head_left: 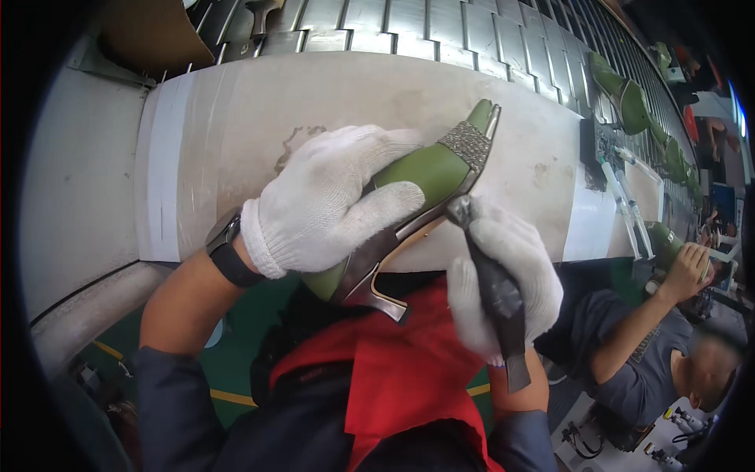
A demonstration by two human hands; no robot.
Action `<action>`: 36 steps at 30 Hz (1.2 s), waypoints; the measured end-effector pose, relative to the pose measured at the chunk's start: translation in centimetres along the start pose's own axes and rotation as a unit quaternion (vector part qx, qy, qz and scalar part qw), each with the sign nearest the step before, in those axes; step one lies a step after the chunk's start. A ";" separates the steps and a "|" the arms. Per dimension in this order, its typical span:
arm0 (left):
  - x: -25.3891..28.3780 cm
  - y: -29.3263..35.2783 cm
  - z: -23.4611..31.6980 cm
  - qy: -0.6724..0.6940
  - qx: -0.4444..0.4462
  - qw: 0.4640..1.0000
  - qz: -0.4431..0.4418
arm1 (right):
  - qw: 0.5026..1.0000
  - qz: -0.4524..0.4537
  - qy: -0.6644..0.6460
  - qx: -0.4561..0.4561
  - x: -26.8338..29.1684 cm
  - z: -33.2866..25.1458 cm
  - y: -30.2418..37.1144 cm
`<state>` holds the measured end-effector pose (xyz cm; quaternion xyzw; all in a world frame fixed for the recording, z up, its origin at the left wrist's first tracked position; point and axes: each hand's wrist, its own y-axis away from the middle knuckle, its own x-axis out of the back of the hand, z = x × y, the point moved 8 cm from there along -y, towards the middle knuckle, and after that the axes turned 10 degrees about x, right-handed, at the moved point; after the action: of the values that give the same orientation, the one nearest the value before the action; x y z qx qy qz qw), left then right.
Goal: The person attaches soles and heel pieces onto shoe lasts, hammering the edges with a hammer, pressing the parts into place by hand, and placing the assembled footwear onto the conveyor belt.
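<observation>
A green high-heeled shoe with a glittering grey band across its toe end lies tilted on its side above the near edge of the pale worktop. My left hand, in a white knit glove, wraps around the shoe's middle, thumb on the near side. The shoe's heel points toward me, its dark metallic sole edge facing my right hand. In my gloved right hand is a dark hand tool with a rounded knob at one end and a flat, wedge-like other end. The knob is close to the sole's edge; contact cannot be made out.
The pale worktop borders a metal slat conveyor at the far side. Further green shoes stand along it at right. Syringe-like tubes lie at the worktop's right end. Another person at right handles a green shoe.
</observation>
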<state>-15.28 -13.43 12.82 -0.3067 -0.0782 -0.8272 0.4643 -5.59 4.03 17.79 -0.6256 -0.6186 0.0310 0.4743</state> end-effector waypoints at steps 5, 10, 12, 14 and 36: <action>0.1 0.0 -0.2 0.037 0.012 0.999 -0.004 | 0.998 -0.047 -0.019 -0.031 -2.0 -1.3 0.6; -0.3 -0.1 -0.7 0.059 0.015 0.998 -0.010 | 0.979 -0.071 -0.131 -0.138 -3.0 -0.8 1.5; -0.4 -0.1 -0.7 0.066 0.013 0.998 0.000 | 0.978 -0.095 -0.116 -0.144 -3.3 -1.0 1.4; 0.0 -0.2 -0.1 0.059 -0.001 0.998 0.010 | 0.977 -0.066 -0.145 -0.142 -3.2 -1.0 1.5; -3.3 -4.4 1.9 -0.048 0.143 0.986 -0.073 | 0.959 -0.048 -0.168 -0.222 2.6 6.5 -3.2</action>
<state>-16.79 -7.82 13.11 -0.2697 -0.2403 -0.8236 0.4373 -11.37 9.03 17.69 -0.6703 -0.7103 -0.0252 0.2133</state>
